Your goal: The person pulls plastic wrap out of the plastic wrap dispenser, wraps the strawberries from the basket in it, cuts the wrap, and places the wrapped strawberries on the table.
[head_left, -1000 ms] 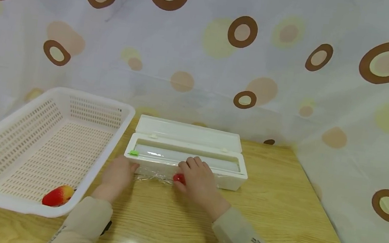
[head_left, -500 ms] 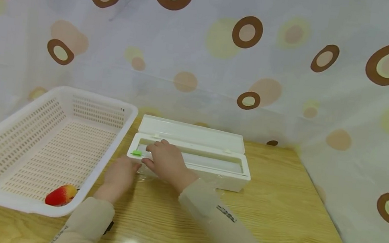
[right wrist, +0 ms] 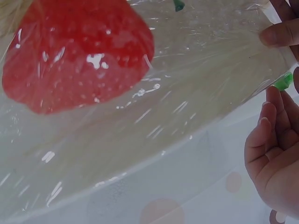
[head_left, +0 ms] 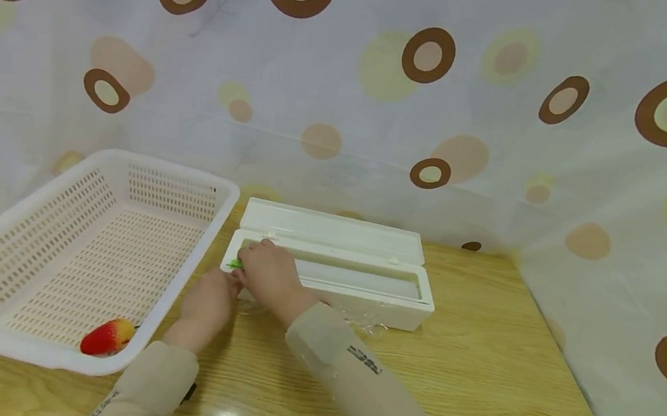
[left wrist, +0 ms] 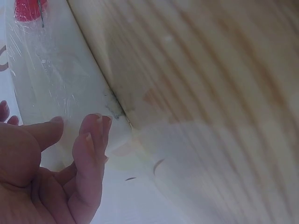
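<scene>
Pinch at nine-o'clock end of box (head_left: 380,311): right hand (head_left: 270,275) on cutter (right wrist: 283,82), its smallness likely why; left hand (head_left: 208,302), thumb and fingers apart, probably steadies film (right wrist: 210,77).

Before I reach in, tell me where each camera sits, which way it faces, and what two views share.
Head: on the head, facing forward and down at the basket, box, table and cloth; left hand, right hand and sleeves show.
Left wrist: on the left wrist, facing past that hand along the box and table; left hand shows, plus other fingers at the left edge.
Right wrist: on the right wrist, facing a red thing under plastic film; both hands show at the right edge.
Shared: both wrist views show the red thing and film.
</scene>
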